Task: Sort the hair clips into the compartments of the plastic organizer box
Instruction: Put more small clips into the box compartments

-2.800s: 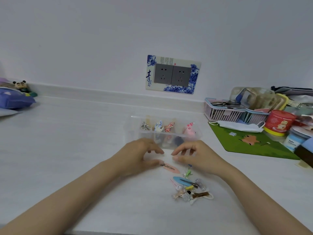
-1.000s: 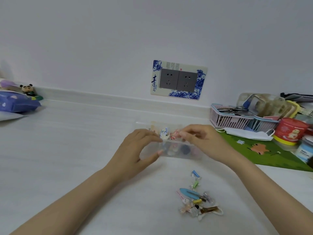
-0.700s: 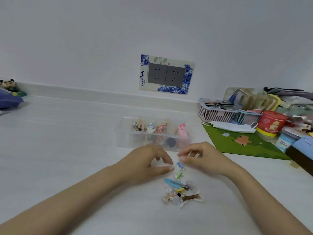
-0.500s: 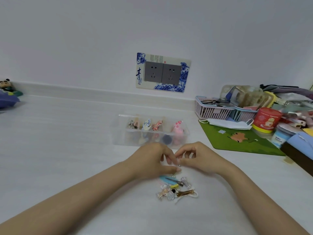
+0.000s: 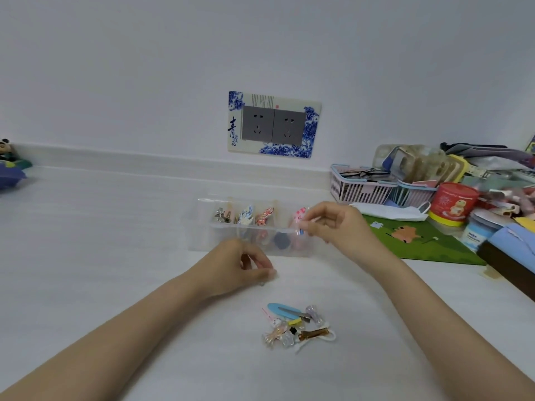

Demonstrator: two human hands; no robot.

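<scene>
The right hand [image 5: 333, 224] pinches a tiny blue clip [image 5: 301, 231] over the right end of the clear organizer box [image 5: 202, 227]. The left hand [image 5: 234, 267] is curled just in front of the box; I cannot tell if it holds anything. More hair clips [image 5: 295, 325] lie in a pile on the white table [image 5: 86, 256].

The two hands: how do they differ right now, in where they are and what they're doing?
The right hand is raised at the right end of the clear organizer box, pinching a small clip at its fingertips; the left hand sits lower, short of the box, nearer the loose pile of clips. The right hand's clip shows plainly, while the left hand's fingers are curled and what they pinch, if anything, cannot be made out. Both are bare.
</scene>
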